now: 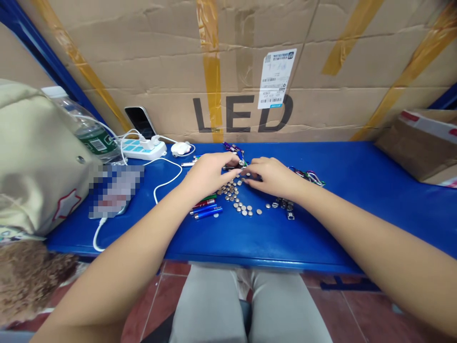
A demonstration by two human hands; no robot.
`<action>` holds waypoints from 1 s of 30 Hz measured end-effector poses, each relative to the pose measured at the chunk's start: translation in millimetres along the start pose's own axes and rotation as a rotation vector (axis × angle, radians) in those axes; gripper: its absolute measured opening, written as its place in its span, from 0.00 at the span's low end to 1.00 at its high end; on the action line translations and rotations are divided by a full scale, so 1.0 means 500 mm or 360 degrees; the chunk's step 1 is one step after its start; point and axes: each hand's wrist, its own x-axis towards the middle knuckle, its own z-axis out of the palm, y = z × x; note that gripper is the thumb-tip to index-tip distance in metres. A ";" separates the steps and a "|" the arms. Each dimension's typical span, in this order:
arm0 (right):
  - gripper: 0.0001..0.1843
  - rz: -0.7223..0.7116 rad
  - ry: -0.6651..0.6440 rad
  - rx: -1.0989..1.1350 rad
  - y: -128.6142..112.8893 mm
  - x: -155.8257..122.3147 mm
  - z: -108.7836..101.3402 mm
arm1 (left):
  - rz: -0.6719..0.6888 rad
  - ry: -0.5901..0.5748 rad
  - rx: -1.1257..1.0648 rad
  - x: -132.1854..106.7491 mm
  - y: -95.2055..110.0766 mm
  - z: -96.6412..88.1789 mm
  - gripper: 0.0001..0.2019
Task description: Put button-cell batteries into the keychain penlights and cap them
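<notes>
Both my hands meet over a scatter of several small silver button cells [240, 200] on the blue shelf [357, 190]. My left hand [210, 172] curls its fingers round a small dark tube-like item that I cannot make out clearly. My right hand [269, 175] pinches at the same spot, fingers together over the cells. Just below my left hand lie a few small coloured metal tubes [206, 208], red, green and blue. Small dark caps [284, 206] sit under my right wrist, and coloured keyring clips [310, 175] lie behind it.
A white power strip [143, 148] with cables, a phone [140, 121] leaning on the cardboard, a water bottle [87, 126], a beige bag [32, 157] and another phone [116, 193] fill the left. A large cardboard box marked LED [243, 62] forms the back wall. A smaller box [421, 143] stands right.
</notes>
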 end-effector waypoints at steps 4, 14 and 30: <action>0.10 -0.0030 -0.0020 0.0054 0.004 0.002 0.008 | 0.0031 -0.0014 -0.0016 0.000 0.000 0.000 0.08; 0.05 0.0043 0.0626 0.0253 0.012 -0.004 -0.031 | -0.0081 -0.0078 -0.0111 0.001 0.000 0.004 0.06; 0.11 -0.0335 0.0518 0.0080 -0.008 -0.011 -0.047 | -0.0045 -0.0083 -0.0246 -0.001 0.009 0.007 0.06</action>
